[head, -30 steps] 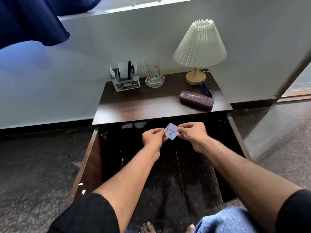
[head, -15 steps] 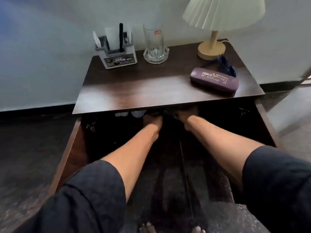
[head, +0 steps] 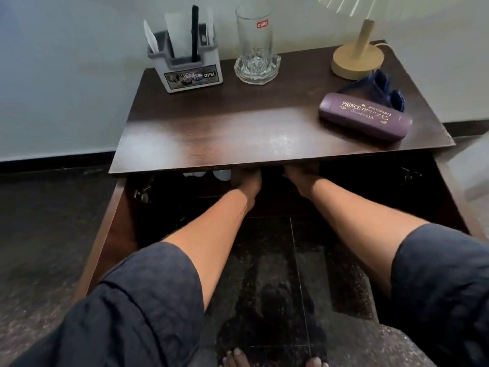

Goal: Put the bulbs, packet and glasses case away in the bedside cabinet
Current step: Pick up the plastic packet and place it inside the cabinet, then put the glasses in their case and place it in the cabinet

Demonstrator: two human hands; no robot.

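The dark wooden bedside cabinet (head: 264,133) stands open, both doors swung out. My left hand (head: 247,178) and my right hand (head: 301,174) reach into its dark inside; the fingers are hidden under the top's front edge. The small clear packet is out of sight. Two pale bulbs (head: 222,174) show just under the edge, left of my left hand. The purple glasses case (head: 365,116) lies on the top at the right, apart from both hands.
On the top stand a grey pen holder (head: 189,64), a tall glass (head: 255,35) in a cut-glass dish and a lamp with a wooden base (head: 357,60). A dark blue item (head: 381,87) lies behind the case. The open doors (head: 111,229) flank my arms.
A second ago both hands held the small clear packet in front of the cabinet. They have since gone inside under the top with it, and my head has moved closer and lower.
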